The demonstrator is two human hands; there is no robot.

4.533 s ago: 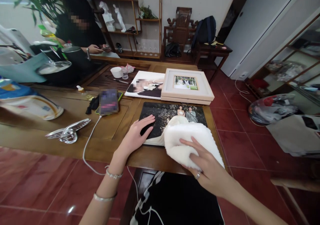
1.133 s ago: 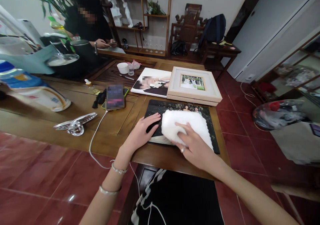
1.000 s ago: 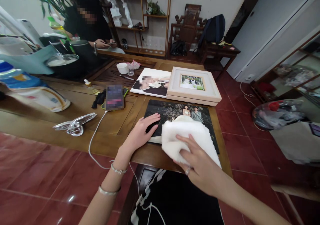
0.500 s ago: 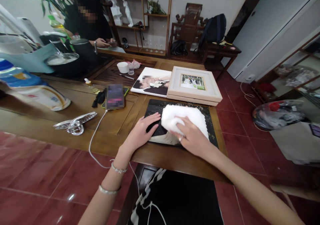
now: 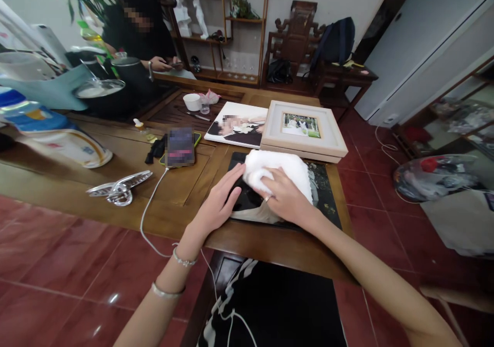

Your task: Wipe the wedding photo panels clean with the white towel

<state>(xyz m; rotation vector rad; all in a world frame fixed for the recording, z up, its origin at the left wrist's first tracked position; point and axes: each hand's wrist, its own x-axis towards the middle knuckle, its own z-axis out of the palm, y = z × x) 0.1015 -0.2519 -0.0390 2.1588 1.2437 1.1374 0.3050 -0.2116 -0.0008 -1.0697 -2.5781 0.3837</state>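
Observation:
A fluffy white cloth (image 5: 287, 167) lies bunched on a dark picture panel (image 5: 328, 198) at the table's front edge. My right hand (image 5: 283, 195) grips the cloth and presses it onto the panel, its fingers sunk into a fold. Flat along the panel's left edge, my left hand (image 5: 222, 198) has its fingers stretched out and thumb apart, the fingertips close to the cloth. Pale and gold printed parts show around the cloth, which covers much of the picture.
Behind the panel stand a framed photo (image 5: 301, 126) and a white photo print (image 5: 237, 125). To the left are a phone (image 5: 180, 146) on a white cable, a silver clip-like tool (image 5: 120, 187) and a detergent bottle (image 5: 57, 131). Another person (image 5: 135, 28) sits across the table.
My right hand has slid the cloth leftward across the panel, uncovering more of its right side. The left hand stays at the panel's left edge, now nearer the cloth.

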